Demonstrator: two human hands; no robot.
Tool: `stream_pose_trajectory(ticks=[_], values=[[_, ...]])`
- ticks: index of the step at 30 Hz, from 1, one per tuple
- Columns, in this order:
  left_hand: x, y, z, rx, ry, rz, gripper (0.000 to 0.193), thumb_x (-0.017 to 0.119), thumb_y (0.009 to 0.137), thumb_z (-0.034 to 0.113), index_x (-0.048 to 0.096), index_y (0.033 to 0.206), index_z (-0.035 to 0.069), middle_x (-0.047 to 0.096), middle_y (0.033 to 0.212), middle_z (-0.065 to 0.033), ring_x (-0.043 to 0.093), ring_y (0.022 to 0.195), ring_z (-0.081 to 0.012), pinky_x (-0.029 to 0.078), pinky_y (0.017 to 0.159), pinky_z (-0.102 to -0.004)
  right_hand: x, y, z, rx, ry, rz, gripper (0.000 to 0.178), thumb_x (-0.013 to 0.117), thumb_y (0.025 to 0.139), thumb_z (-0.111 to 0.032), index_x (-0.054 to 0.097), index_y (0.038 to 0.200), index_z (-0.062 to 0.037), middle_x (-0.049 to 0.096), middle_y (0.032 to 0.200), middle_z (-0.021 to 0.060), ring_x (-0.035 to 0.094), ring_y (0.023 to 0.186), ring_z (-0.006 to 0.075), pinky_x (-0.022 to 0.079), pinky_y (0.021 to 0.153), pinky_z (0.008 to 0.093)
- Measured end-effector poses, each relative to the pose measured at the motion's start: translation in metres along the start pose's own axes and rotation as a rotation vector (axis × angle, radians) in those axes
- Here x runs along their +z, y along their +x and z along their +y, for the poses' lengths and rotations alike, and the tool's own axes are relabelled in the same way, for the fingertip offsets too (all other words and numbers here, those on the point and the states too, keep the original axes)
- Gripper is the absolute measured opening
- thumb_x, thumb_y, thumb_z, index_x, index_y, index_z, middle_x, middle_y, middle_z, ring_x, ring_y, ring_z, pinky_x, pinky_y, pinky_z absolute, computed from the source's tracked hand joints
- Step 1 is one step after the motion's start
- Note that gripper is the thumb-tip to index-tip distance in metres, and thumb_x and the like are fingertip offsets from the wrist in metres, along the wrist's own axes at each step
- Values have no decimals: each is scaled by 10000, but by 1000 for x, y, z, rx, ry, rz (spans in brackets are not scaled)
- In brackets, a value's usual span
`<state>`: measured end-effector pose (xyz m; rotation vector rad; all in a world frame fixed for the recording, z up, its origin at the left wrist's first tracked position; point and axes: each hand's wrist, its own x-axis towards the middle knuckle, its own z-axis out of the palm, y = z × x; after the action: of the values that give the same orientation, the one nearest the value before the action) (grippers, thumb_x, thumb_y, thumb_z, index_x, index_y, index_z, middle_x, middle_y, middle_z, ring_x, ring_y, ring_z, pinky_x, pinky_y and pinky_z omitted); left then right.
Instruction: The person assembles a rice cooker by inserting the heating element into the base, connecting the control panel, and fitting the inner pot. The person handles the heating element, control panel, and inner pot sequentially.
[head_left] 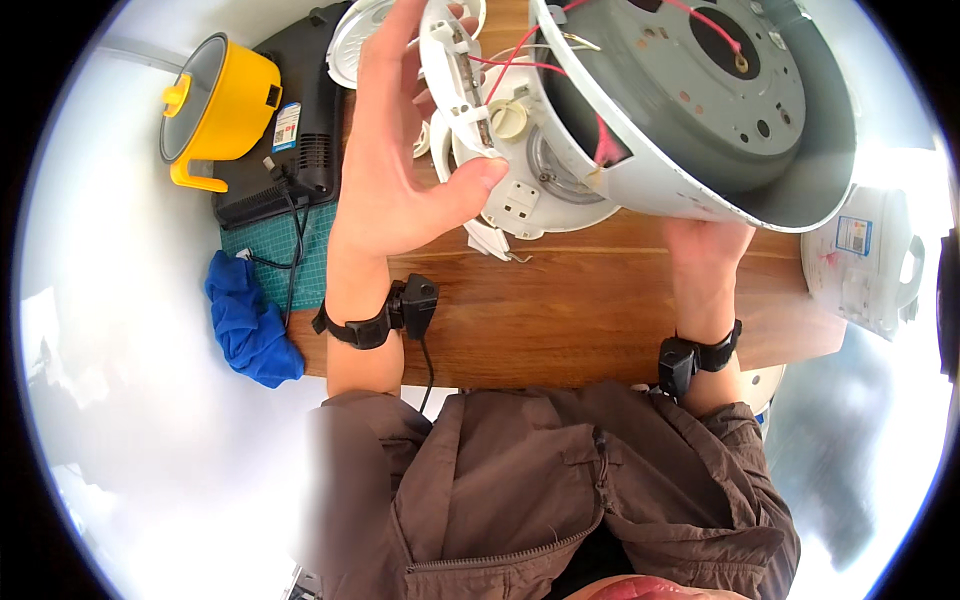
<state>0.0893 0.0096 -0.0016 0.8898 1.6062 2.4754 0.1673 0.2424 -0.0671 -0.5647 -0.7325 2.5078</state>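
Note:
A tilted metal appliance housing (690, 190), its shape like a rice cooker body, shows its grey inside and several pink-red wires. My right hand (708, 240) bears it from beneath, with the fingers hidden behind the housing. Between the thumb and fingers of my left hand (400, 180) is a curved white plastic panel (465, 85), its inner side showing. Red and white wires run from the panel's side toward an opening in the housing wall. Below both, a round white plastic base (535, 205) with a ring-shaped recess lies on the wooden table (540, 320).
At the left, a yellow pot (225, 105) rests on a black appliance (315, 110). A black cable (298, 240), a green cutting mat (318, 230) and a blue cloth (250, 325) lie near it. Rightward stands a white handled container (855, 285). A white round lid (350, 45) sits at the back.

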Motion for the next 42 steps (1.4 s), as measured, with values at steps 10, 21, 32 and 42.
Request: stream_pose_trajectory(ticks=[10, 21, 32, 42], values=[[4, 3, 7, 170, 76, 51, 1164, 884, 692, 317, 160, 1548, 5, 382, 1492, -205, 456, 1361, -322, 376, 1136, -471, 4, 3, 6, -83, -116, -1, 444, 432, 1051, -358, 479, 1403, -93, 527, 1421, 36, 511, 1286, 232, 440, 1077, 429], [5, 20, 14, -161, -464, 110, 1101, 905, 704, 311, 216, 1521, 46, 427, 1449, -142, 474, 1348, -314, 431, 1093, -502, 6, 3, 8, -125, -104, -16, 466, 397, 1061, -375, 456, 1418, -81, 521, 1421, 69, 513, 1281, 249, 436, 1086, 426], [4, -3, -29, 267, 59, 124, 1077, 862, 701, 205, 168, 1513, 64, 358, 1449, -136, 409, 1353, -275, 373, 1110, -441, 18, -7, 10, -78, -131, 7, 507, 397, 1060, -423, 438, 1440, -89, 501, 1445, 51, 492, 1304, 242, 413, 1106, 422], [-8, -1, -36, 270, 89, 41, 1005, 794, 738, 116, 166, 1518, 35, 355, 1439, -151, 404, 1344, -269, 340, 1131, -426, 30, -12, 15, -139, -129, -20, 490, 372, 1072, -409, 414, 1457, -107, 481, 1469, 53, 472, 1332, 245, 400, 1127, 425]])
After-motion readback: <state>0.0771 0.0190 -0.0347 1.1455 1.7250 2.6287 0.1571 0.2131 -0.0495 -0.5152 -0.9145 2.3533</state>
